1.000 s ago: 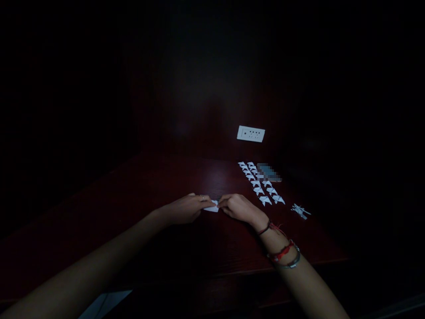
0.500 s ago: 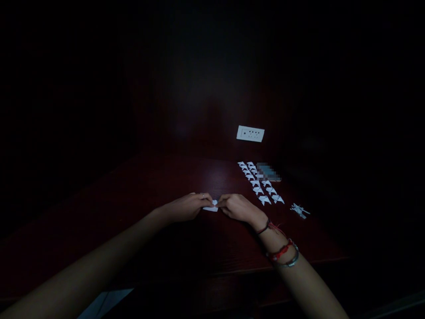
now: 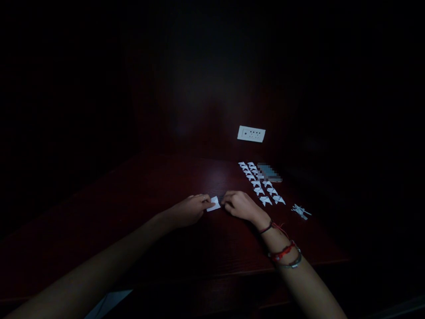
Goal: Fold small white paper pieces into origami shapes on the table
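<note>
A small folded piece of white paper (image 3: 214, 203) is pinched in my left hand (image 3: 194, 209), thumb on top, just above the dark red table (image 3: 179, 257). To its right, a short gap away, my right hand (image 3: 241, 205) hovers with bent, loosely parted fingers and nothing visible in them. Beyond the right hand lie several folded white paper pieces (image 3: 258, 188) with pointed ends, set out in two slanting rows.
A pixelated phone-like flat object (image 3: 270, 173) lies beside the paper rows. Farther right is a small heap of thin white paper strips (image 3: 301, 211). A white wall socket (image 3: 251, 134) is at the back. Below the table's front edge shows something pale (image 3: 108, 303).
My right hand has let go of the paper and drawn slightly to the right. The paper stays in my left hand, now turned a little and more exposed.
</note>
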Action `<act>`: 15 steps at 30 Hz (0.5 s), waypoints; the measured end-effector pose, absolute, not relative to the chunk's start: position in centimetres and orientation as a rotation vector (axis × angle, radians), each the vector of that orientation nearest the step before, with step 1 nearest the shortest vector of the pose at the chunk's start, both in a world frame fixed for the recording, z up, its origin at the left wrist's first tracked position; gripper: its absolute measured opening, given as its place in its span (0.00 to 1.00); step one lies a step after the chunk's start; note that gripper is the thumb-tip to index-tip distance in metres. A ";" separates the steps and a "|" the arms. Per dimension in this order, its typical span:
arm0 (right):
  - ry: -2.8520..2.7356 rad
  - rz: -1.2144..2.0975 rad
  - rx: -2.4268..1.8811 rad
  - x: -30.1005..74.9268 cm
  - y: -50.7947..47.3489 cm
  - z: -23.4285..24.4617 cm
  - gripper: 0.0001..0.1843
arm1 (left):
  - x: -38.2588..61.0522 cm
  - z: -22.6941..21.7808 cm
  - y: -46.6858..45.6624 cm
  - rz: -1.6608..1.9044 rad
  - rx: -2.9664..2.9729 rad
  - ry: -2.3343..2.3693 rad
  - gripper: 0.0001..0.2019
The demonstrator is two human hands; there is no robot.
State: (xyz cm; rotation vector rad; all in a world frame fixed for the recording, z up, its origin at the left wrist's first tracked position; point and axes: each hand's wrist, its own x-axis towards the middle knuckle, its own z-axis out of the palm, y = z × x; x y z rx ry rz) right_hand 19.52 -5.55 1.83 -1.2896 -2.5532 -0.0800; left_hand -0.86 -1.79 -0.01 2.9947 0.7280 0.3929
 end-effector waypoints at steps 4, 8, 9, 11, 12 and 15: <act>-2.544 0.044 -1.228 19.4 -5.0 1.4 0.11 | -0.3 0.0 -2.5 0.402 2.932 0.789 0.19; -2.534 0.092 -1.236 19.2 -4.5 0.7 0.11 | -0.4 0.3 -2.9 0.411 2.980 0.881 0.16; -2.516 0.095 -1.241 19.2 -4.3 0.5 0.11 | -0.6 0.4 -2.9 0.411 3.010 0.881 0.16; -2.475 0.102 -1.253 19.2 -4.1 0.3 0.10 | -0.9 0.6 -2.8 0.363 3.044 0.826 0.16; -2.457 0.108 -1.258 19.2 -4.1 0.2 0.10 | -1.1 0.8 -2.7 0.328 3.046 0.783 0.17; -2.416 0.128 -1.258 19.3 -3.9 -0.1 0.07 | -1.5 1.1 -2.4 0.232 3.026 0.639 0.17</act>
